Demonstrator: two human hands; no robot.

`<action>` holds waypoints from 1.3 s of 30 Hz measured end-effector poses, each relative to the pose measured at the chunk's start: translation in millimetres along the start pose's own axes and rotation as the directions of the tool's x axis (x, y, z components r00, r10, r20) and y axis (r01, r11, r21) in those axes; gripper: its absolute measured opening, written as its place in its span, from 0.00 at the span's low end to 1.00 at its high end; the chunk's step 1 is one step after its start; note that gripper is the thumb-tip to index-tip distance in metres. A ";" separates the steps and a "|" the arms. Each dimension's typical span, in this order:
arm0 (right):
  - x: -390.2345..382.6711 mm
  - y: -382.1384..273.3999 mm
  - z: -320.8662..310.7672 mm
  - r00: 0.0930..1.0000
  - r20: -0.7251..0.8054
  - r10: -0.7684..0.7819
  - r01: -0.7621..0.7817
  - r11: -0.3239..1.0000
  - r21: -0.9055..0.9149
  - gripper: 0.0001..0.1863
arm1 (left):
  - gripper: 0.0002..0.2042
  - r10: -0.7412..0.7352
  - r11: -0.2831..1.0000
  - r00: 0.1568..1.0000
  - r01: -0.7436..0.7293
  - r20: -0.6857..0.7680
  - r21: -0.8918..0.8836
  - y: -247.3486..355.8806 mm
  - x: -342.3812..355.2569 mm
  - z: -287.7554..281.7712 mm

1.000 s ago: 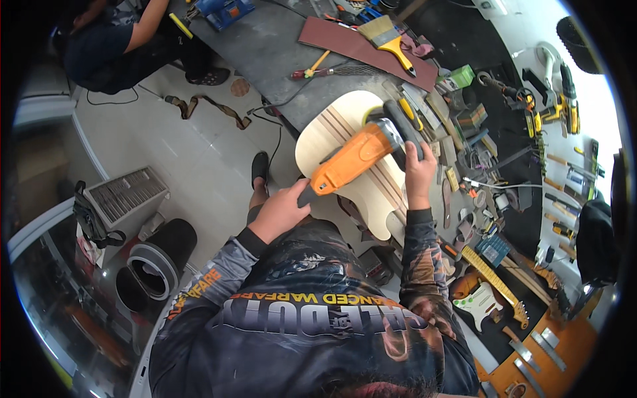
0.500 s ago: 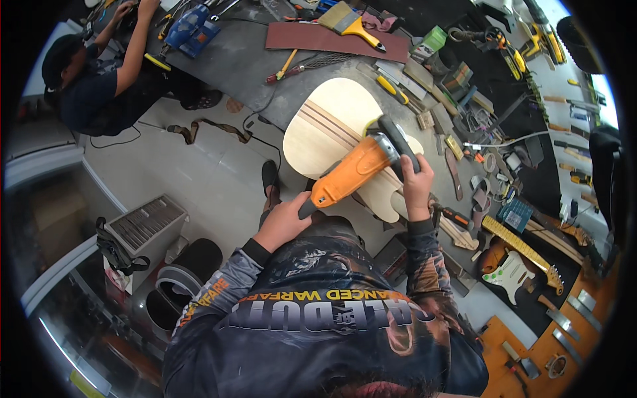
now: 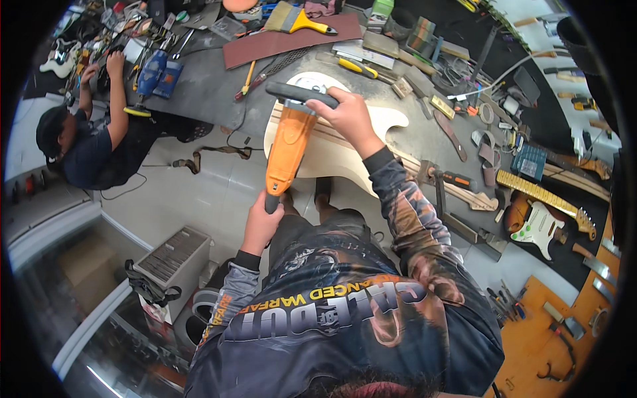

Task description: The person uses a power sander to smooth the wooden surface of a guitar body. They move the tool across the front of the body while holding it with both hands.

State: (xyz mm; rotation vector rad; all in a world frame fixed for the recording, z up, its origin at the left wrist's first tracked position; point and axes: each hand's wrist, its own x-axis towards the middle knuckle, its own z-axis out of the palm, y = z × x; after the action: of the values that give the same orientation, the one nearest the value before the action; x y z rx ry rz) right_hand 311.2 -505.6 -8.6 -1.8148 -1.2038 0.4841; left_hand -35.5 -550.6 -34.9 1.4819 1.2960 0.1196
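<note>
Orange power tool (image 3: 288, 142): long ribbed-looking orange housing, silver collar at the head, black loop handle (image 3: 298, 92) across the front, dark rear grip (image 3: 272, 202). It's sitting over the left part of the guitar body (image 3: 328, 159), head pointing away from the wearer. Can't tell if its pad is touching the wood, the handle is hiding it.

Left hand (image 3: 261, 225) is closing round the rear grip. Right hand (image 3: 352, 119) is curling its fingers over the right end of the loop handle. Neither is spread.

Guitar body is showing pale, bare-looking wood, with brown stripes running lengthwise and curved horns to the right. It's lying on the dark workbench (image 3: 206, 76), near side sticking out past the edge. Striped neck (image 3: 410, 162) is passing right, behind the sleeve.

Containers: pale box (image 3: 189, 285) is standing on the floor, lower left, dark slats filling its top; black strap (image 3: 149, 285) is draping over one side. Round bin (image 3: 199, 300) is standing just beside it, partly hidden; can't make out contents.
</note>
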 end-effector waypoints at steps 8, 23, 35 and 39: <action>-14.9 14.4 -24.3 0.997 -0.068 0.047 -0.044 0.998 0.033 0.26 | 0.24 0.023 0.998 0.998 -0.019 0.061 -0.061 10.8 11.2 8.9; -93.9 72.7 -103.2 0.933 -0.289 0.214 -0.221 0.975 0.010 0.28 | 0.29 0.199 0.957 0.943 -0.245 0.268 0.153 34.0 24.9 53.5; -106.7 97.4 -128.9 0.897 -0.413 0.160 -0.185 0.982 -0.023 0.29 | 0.33 0.247 0.935 0.906 -0.316 0.345 0.163 57.6 41.0 70.5; -107.6 96.5 -129.7 0.892 -0.429 0.145 -0.195 0.978 -0.075 0.29 | 0.33 0.151 0.947 0.921 -0.239 0.358 0.214 65.4 40.3 69.8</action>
State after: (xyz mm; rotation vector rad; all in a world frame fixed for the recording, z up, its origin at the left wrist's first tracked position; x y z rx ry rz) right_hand 406.3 -672.9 -34.3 -2.0060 -0.7908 0.1019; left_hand 68.3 -551.4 -34.8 1.7630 0.9054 -0.1725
